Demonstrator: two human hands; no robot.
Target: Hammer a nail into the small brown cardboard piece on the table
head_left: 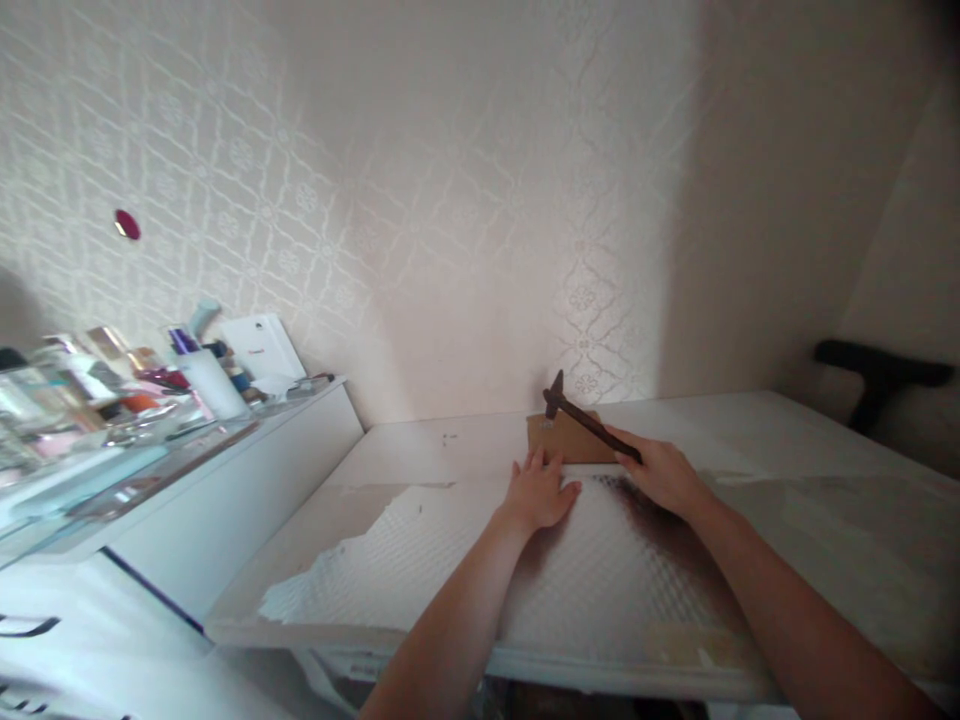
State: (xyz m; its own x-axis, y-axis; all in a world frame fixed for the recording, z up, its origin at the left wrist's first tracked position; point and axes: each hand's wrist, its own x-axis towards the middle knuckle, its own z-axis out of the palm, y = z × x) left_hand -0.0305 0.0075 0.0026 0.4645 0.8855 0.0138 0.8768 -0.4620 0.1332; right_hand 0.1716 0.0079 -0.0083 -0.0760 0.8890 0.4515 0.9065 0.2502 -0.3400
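Brown and flat-faced, the board (577,447) sits toward the far side of the pale surface (420,442), near the wall (465,250); whether it lies flat or tilts is hard to tell. Small pale specks show near its left end, too tiny to make out. Your right hand (660,474), at the board's right end, is wrapped around the dark handle of the hammer (592,422). That handle slants up across the board, and the head is above the board's left part; you cannot tell whether it touches. Your left hand (538,493) is spread palm down with nothing gripped, its fingertips at the board's near left edge. Nearer you than the board, a white quilted-looking sheet (420,560) with a ragged left edge covers part of the surface. Well left of the board stands a white cabinet (247,490), with blurred bottles, a white tube (214,385) and a white box (262,350) on top. Well right of the board is a black T-shaped object (877,370).
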